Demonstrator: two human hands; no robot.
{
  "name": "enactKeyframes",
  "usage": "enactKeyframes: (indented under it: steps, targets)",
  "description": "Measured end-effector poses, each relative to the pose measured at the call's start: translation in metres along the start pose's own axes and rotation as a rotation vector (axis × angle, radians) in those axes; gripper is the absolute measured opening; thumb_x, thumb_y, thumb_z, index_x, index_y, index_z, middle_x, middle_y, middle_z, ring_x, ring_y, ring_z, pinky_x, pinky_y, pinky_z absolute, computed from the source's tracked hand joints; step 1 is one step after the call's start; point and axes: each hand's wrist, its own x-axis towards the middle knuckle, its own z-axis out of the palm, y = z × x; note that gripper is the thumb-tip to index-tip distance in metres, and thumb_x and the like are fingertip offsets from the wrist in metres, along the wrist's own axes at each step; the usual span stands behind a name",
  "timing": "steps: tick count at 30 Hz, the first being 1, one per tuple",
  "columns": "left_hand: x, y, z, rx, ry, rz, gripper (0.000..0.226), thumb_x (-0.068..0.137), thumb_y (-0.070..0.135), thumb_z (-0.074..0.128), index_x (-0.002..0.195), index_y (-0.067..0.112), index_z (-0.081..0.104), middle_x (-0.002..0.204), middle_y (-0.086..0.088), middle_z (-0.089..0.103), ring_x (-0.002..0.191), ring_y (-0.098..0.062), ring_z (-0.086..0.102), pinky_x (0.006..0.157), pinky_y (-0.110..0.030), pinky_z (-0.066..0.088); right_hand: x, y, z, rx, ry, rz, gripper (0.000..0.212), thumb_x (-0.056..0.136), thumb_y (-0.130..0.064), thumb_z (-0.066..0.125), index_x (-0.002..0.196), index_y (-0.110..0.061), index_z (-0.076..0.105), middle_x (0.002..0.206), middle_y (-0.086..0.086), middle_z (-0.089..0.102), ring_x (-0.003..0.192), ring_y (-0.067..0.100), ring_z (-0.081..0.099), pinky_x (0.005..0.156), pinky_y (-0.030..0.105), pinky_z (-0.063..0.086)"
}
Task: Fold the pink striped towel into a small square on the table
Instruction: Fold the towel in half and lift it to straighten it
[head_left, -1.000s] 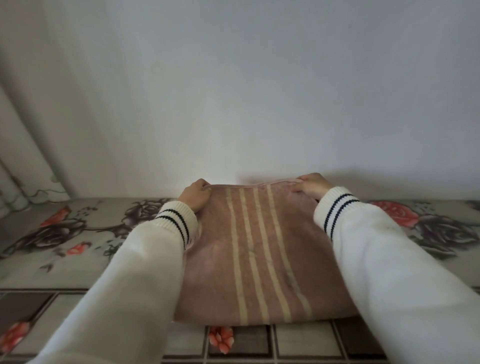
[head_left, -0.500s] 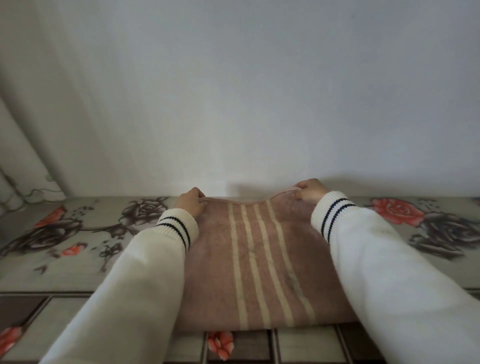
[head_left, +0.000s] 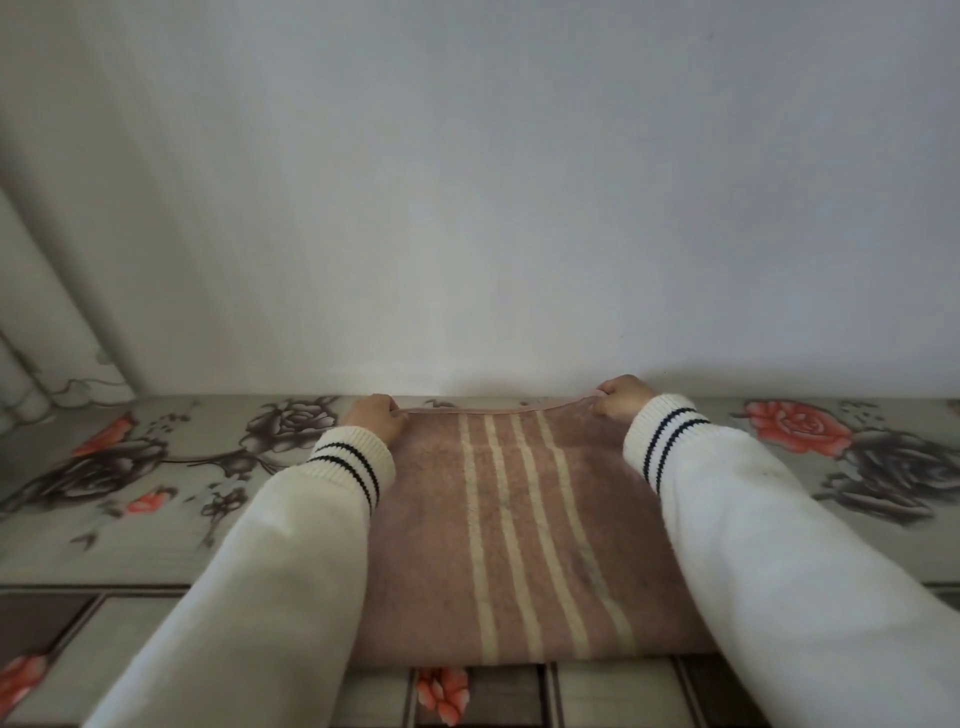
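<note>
The pink striped towel (head_left: 519, 530) lies flat on the table, folded into a roughly square panel with several cream stripes running away from me. My left hand (head_left: 375, 420) pinches its far left corner. Across from it, my right hand (head_left: 621, 397) grips the far right corner, lifted slightly off the surface. The far edge is stretched between both hands, close to the wall. White sleeves with dark cuff stripes cover the towel's side edges.
The table (head_left: 156, 530) wears a grey cloth printed with dark and red roses, with a tiled border along the near edge. A plain white wall (head_left: 493, 208) rises right behind the towel. A curtain (head_left: 36, 332) hangs at the far left.
Both hands have carried the towel's far corners farther from me, toward the wall, pulling the far edge straight and taut. The towel now lies flatter and longer.
</note>
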Motion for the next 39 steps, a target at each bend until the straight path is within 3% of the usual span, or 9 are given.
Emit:
enactKeyframes:
  steps: [3,6,12,18,23,26,28,33,39]
  targets:
    - [0.001,0.000,-0.001,-0.010,-0.010,-0.027,0.036,0.093,0.025,0.048,0.115,0.000,0.062,0.126,-0.021,0.060,0.120,-0.032,0.053,0.100,-0.034,0.041,-0.001,0.000,0.001,-0.017,-0.002,0.017,0.029,0.090,-0.011,0.053,0.114,0.004,0.062,0.120,0.019,0.063,0.096,0.022,0.055,0.075,0.021,0.035]
    - [0.000,0.003,-0.002,-0.006,-0.034,-0.053,0.041,0.095,0.030,0.044,0.117,0.001,0.062,0.130,-0.021,0.058,0.123,-0.033,0.051,0.102,-0.033,0.040,-0.001,0.000,0.001,-0.036,0.013,0.024,0.030,0.089,-0.014,0.053,0.113,0.003,0.062,0.111,0.017,0.064,0.103,0.026,0.057,0.078,0.024,0.038]
    - [-0.002,0.007,-0.003,0.002,-0.056,-0.053,0.042,0.096,0.034,0.040,0.121,0.008,0.062,0.135,-0.015,0.056,0.127,-0.030,0.049,0.103,-0.030,0.038,0.002,0.005,0.000,-0.014,0.064,0.050,0.028,0.085,-0.010,0.055,0.111,-0.005,0.066,0.119,0.014,0.065,0.113,0.028,0.058,0.093,0.029,0.044]
    - [-0.007,0.013,-0.005,-0.009,-0.091,-0.041,0.047,0.094,0.040,0.040,0.122,0.009,0.061,0.134,-0.015,0.056,0.125,-0.030,0.051,0.100,-0.029,0.039,0.003,0.002,0.002,0.022,0.078,0.045,0.027,0.085,-0.014,0.061,0.108,-0.003,0.068,0.112,0.015,0.068,0.107,0.029,0.062,0.087,0.027,0.045]
    - [-0.008,0.012,-0.009,-0.057,-0.049,-0.035,0.028,0.092,0.030,0.049,0.093,0.007,0.066,0.117,-0.022,0.065,0.111,-0.032,0.059,0.090,-0.030,0.045,-0.002,-0.002,-0.001,0.045,0.154,0.030,0.030,0.085,-0.018,0.063,0.112,-0.005,0.068,0.116,0.013,0.068,0.109,0.027,0.062,0.078,0.020,0.038]
    - [-0.012,0.014,-0.017,-0.109,-0.010,-0.026,0.023,0.090,0.020,0.051,0.089,0.003,0.066,0.107,-0.024,0.066,0.104,-0.034,0.060,0.085,-0.033,0.046,-0.008,-0.006,-0.007,0.078,0.193,0.016,0.030,0.085,-0.019,0.061,0.110,-0.006,0.069,0.117,0.013,0.068,0.110,0.027,0.062,0.085,0.023,0.042]
    - [-0.014,0.016,-0.022,-0.148,0.018,-0.021,0.020,0.089,0.018,0.051,0.084,0.004,0.064,0.097,-0.022,0.063,0.091,-0.031,0.057,0.077,-0.030,0.043,-0.013,-0.009,-0.012,0.098,0.216,0.010,0.028,0.085,-0.020,0.061,0.107,-0.006,0.070,0.114,0.013,0.069,0.108,0.027,0.062,0.079,0.021,0.040]
    - [-0.025,0.022,-0.040,-0.233,0.085,-0.007,0.030,0.088,0.020,0.052,0.102,-0.001,0.068,0.112,-0.023,0.065,0.103,-0.036,0.060,0.081,-0.032,0.045,-0.029,-0.018,-0.026,0.155,0.264,0.000,0.024,0.084,-0.019,0.061,0.101,-0.007,0.072,0.108,0.014,0.071,0.099,0.025,0.063,0.074,0.019,0.035]
    - [-0.047,0.031,-0.069,-0.285,0.170,0.031,0.031,0.088,0.020,0.052,0.107,-0.001,0.066,0.116,-0.023,0.064,0.108,-0.036,0.058,0.088,-0.032,0.045,-0.050,-0.029,-0.047,0.201,0.298,-0.029,0.021,0.082,-0.015,0.061,0.094,-0.002,0.072,0.083,0.010,0.062,0.082,0.021,0.058,0.070,0.021,0.037]
